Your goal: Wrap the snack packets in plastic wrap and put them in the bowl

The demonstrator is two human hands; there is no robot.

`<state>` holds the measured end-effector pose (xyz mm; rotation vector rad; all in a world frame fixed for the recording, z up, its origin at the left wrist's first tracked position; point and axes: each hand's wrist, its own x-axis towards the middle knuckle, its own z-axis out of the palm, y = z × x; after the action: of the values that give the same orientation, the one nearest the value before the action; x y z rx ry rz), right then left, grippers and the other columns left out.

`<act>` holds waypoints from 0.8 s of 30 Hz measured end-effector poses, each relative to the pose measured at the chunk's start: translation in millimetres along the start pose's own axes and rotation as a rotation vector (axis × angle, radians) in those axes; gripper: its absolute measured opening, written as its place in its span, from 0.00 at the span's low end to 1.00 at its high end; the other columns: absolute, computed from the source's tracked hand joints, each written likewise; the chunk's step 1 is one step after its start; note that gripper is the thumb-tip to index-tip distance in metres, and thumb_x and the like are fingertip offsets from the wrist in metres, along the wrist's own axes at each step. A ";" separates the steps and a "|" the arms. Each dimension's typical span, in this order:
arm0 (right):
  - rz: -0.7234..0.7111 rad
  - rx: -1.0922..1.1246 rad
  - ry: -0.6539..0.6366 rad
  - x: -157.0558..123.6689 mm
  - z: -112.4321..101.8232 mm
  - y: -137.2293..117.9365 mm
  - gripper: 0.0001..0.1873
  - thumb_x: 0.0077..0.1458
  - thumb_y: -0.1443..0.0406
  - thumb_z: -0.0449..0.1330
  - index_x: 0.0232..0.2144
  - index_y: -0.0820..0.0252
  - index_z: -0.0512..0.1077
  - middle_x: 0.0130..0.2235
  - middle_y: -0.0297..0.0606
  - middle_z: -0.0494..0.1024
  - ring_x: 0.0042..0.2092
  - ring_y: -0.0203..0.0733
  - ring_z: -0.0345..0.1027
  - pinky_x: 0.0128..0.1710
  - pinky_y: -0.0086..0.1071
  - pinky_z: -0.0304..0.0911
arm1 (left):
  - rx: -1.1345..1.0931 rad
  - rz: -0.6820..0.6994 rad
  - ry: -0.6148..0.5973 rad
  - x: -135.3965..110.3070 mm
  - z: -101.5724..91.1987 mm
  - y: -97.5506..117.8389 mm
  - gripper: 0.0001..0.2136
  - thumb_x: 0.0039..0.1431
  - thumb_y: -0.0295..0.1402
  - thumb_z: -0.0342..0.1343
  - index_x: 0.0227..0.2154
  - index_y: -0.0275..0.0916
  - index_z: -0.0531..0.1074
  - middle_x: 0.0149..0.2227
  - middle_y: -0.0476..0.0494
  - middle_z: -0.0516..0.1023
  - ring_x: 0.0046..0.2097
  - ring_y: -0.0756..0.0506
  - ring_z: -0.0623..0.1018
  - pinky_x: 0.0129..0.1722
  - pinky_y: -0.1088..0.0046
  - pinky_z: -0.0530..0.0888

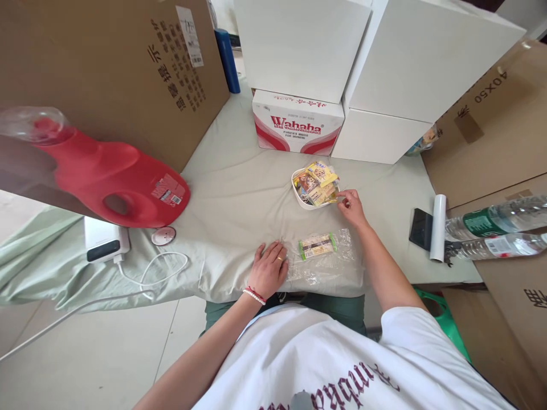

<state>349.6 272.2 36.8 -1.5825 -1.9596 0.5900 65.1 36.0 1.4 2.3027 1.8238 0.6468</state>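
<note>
A white bowl full of wrapped snack packets stands on the cloth-covered table. At its right rim is my right hand, fingers bent and drawn together beside a yellow wrapper. Whether they grip that wrapper or the rim is too small to tell. My left hand lies flat on the cloth near the table's front edge, holding nothing. Just right of it, a clear plastic sheet or bag is spread out, with a green-edged snack packet on it or inside it.
Behind the bowl stand a Wahaha water carton and large white boxes. To the left are a red jug, a white power bank with a cable, and a cardboard box. Plastic bottles and a phone lie right.
</note>
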 end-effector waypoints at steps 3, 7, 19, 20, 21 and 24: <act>-0.075 -0.105 -0.163 15.7 -7.8 10.8 0.22 0.60 0.60 0.57 0.54 0.58 0.77 0.51 0.44 0.74 0.36 0.41 0.67 0.44 0.36 0.66 | -0.003 -0.007 0.004 0.2 0.5 -0.1 0.17 0.72 0.33 0.48 0.56 0.41 0.77 0.59 0.36 0.80 0.66 0.36 0.74 0.70 0.47 0.62; -0.166 -0.269 -0.284 23.8 -8.7 12.3 0.19 0.61 0.53 0.62 0.48 0.56 0.79 0.40 0.40 0.78 0.38 0.45 0.69 0.42 0.34 0.61 | 0.020 -0.004 0.007 0.7 0.9 -0.4 0.16 0.72 0.33 0.48 0.55 0.41 0.77 0.59 0.36 0.81 0.66 0.36 0.74 0.69 0.47 0.63; 0.086 -0.315 0.062 -24.9 -53.3 86.9 0.17 0.63 0.51 0.58 0.41 0.57 0.77 0.42 0.45 0.75 0.42 0.50 0.67 0.45 0.38 0.64 | 0.063 0.041 0.040 -0.6 2.4 -5.6 0.15 0.72 0.33 0.49 0.55 0.40 0.75 0.58 0.36 0.81 0.65 0.37 0.76 0.68 0.49 0.63; 0.119 -0.330 0.093 -27.0 -62.2 97.7 0.18 0.63 0.51 0.59 0.42 0.58 0.77 0.42 0.46 0.74 0.43 0.50 0.67 0.47 0.40 0.64 | 0.067 0.047 0.047 -0.7 3.2 -6.8 0.15 0.71 0.33 0.49 0.55 0.41 0.75 0.58 0.36 0.82 0.65 0.36 0.76 0.68 0.49 0.63; 0.150 -0.351 0.123 -28.1 -71.3 108.0 0.19 0.62 0.51 0.59 0.42 0.59 0.77 0.43 0.48 0.74 0.44 0.51 0.67 0.49 0.41 0.64 | 0.069 0.054 0.054 -0.8 4.0 -8.1 0.15 0.71 0.33 0.50 0.55 0.41 0.75 0.57 0.36 0.82 0.64 0.36 0.76 0.68 0.49 0.63; 0.244 -0.435 0.194 -25.1 -97.7 135.4 0.20 0.60 0.52 0.61 0.42 0.63 0.79 0.44 0.52 0.74 0.49 0.55 0.67 0.55 0.45 0.63 | 0.066 0.074 0.081 -0.5 6.0 -11.1 0.15 0.70 0.33 0.51 0.56 0.42 0.75 0.57 0.36 0.82 0.64 0.36 0.77 0.69 0.50 0.63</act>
<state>517.6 276.1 20.0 -2.0758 -1.8428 0.0894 57.5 39.4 -8.2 2.4306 1.8279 0.7115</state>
